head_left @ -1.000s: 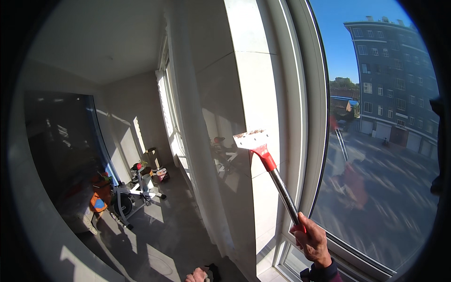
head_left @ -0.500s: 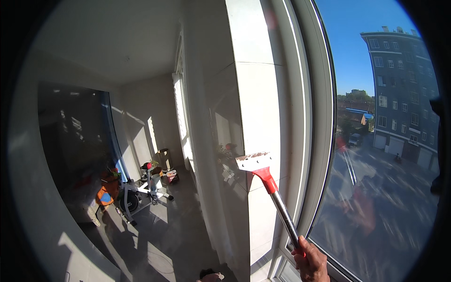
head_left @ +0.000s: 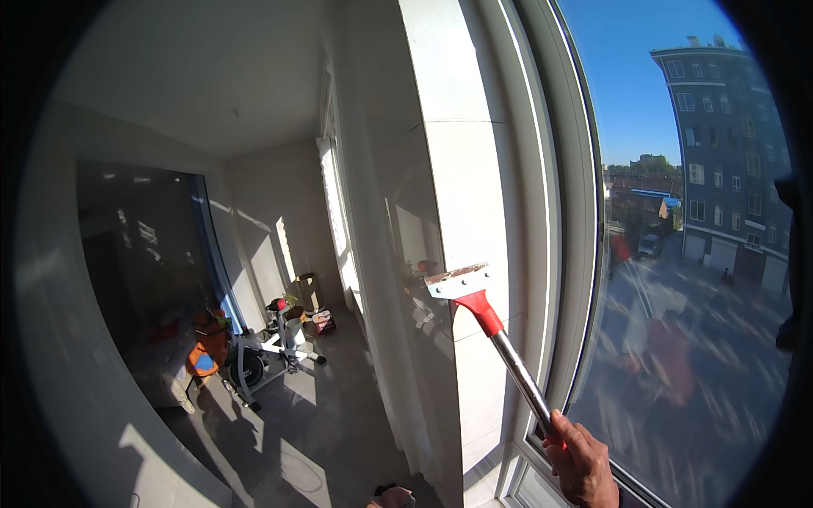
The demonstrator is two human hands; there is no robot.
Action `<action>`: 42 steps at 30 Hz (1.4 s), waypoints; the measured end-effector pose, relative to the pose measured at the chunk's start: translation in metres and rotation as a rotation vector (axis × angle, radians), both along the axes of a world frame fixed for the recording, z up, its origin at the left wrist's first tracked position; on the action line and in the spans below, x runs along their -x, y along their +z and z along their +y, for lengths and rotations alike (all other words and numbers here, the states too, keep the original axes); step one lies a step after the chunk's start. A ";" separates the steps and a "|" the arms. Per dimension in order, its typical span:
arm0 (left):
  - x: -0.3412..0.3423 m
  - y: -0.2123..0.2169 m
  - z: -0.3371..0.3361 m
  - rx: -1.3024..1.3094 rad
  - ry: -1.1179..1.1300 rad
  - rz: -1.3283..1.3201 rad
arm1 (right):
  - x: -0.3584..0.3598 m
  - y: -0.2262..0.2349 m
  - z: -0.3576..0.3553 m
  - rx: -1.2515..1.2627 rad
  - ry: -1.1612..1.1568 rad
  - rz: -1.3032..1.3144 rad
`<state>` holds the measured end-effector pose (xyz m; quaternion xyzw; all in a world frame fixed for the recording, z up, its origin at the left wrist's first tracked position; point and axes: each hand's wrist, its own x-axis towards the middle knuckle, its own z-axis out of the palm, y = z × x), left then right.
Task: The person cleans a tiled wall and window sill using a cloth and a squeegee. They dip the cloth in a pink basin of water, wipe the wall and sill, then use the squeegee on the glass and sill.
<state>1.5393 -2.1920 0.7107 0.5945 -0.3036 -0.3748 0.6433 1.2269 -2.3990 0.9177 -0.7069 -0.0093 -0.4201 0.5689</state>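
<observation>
Right hand (head_left: 583, 461) low in view, fingers (head_left: 566, 432) wrapped tight round the bottom end of the scraper handle (head_left: 521, 377); grip looks firm, thumb side hidden. Left hand (head_left: 391, 497) only a sliver at the lower edge, near nothing; cannot tell whether its fingers are apart or curled.

Scraper (head_left: 487, 330): 1 long tool, metal shaft, red neck (head_left: 480, 310), flat pale blade (head_left: 458, 280) at the top. Long axis runs diagonally, from the hand at lower right up to the blade at upper left. Blade edge points up and left, lying against or just beside the white wall pier (head_left: 461, 169) next to the window frame (head_left: 563, 212). Contact itself not resolvable.

Risks, as judged from this:
- Hold is at the far end of a long shaft, so the blade has little control; a slip could gouge the wall surface or skate sideways onto the frame.
- Blade slightly tilted; 1 corner may dig in and score.
- Arm raised and reaching; a jerk could swing the tool toward the window glass (head_left: 677, 356).

Beyond: sunlit room, exercise bike (head_left: 254, 360) on the floor (head_left: 330, 423), well apart.
</observation>
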 end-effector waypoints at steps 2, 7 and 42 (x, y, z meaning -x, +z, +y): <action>0.000 -0.002 0.004 -0.032 0.005 -0.069 | -0.004 0.017 0.006 0.472 -0.644 0.211; 0.008 -0.005 0.006 0.094 0.021 0.037 | -0.006 0.047 0.018 0.495 -0.643 0.181; -0.022 -0.001 0.061 -0.007 0.197 0.776 | -0.009 0.077 0.098 0.264 -0.696 0.441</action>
